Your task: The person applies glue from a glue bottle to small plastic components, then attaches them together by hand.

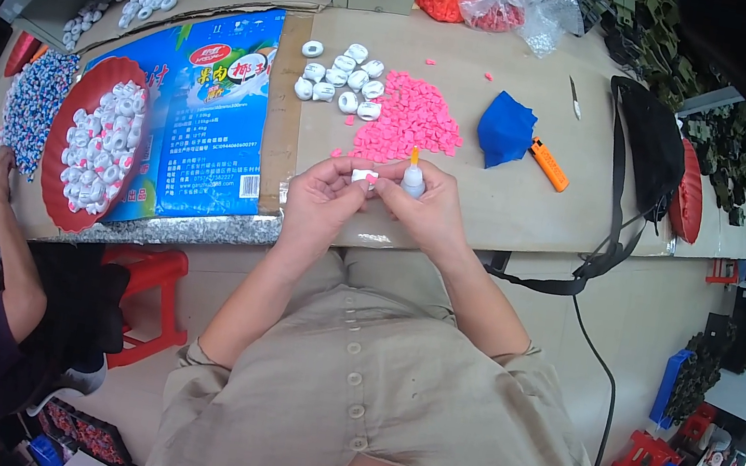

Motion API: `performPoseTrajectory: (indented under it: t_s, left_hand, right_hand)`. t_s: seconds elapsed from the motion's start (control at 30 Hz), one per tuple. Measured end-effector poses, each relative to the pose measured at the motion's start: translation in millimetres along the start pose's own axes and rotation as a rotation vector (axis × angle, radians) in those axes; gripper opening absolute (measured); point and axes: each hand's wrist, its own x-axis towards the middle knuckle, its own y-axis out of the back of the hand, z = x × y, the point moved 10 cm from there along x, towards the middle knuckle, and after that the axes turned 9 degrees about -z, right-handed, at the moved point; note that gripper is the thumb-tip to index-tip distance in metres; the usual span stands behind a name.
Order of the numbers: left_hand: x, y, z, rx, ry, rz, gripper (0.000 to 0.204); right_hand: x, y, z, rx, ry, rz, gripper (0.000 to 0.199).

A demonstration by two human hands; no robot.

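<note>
My left hand [328, 199] pinches a small white piece [363, 176] with a bit of pink on it, at the table's front edge. My right hand [425, 210] meets it there, thumb and fingertips against the piece's pink side. Held upright in the right hand's fingers is a small white squeeze bottle [413, 181] with a thin orange tip. Just beyond the hands lies a heap of flat pink pieces [411, 117]. Several round white pieces with dark marks [345, 72] sit to the left of that heap.
A red scalloped bowl [57, 195] of white-and-pink pieces rests at left on a blue printed sheet [211, 149]. At right lie a blue cloth [506, 129], an orange cutter [550, 165], a small knife [574, 99] and a black bag [646, 140]. A co-worker [9, 312] sits at far left.
</note>
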Motion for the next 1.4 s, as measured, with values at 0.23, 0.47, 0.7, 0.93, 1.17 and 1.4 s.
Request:
performPoseTrajectory:
  t_s: [0.23,0.47,0.7,0.93,1.17,1.4]
  left_hand:
    - [6.3,8.7,6.2,-0.32,0.016,0.092,0.016]
    - [48.9,-4.8,80.5,1.372,-0.29,0.047,0.033]
    - [59.4,-8.7,58.1,1.594,-0.307,-0.141,0.029]
    - [45.1,21.4,66.8,1.072,-0.132,0.005,0.025]
    - [3.7,24.5,11.1,-0.262,0.104,0.051,0.028]
    - [-3.0,18.7,8.2,0.082,-0.023,0.059,0.025]
  right_hand:
    - [-0.5,-0.9,-4.0,0.094,-0.022,-0.034,0.017]
    - [-0.8,10.4,0.0,0.48,0.038,-0.065,0.023]
    - [-2.9,25.9,-16.7,0.46,0.041,-0.065,0.026]
    - [-2.6,46.7,-29.7,0.477,0.276,0.192,0.022]
    - [7.2,28.3,-17.8,0.628,0.286,0.035,0.024]
    - [-6.3,28.9,-22.0,0.32,0.432,0.144,0.023]
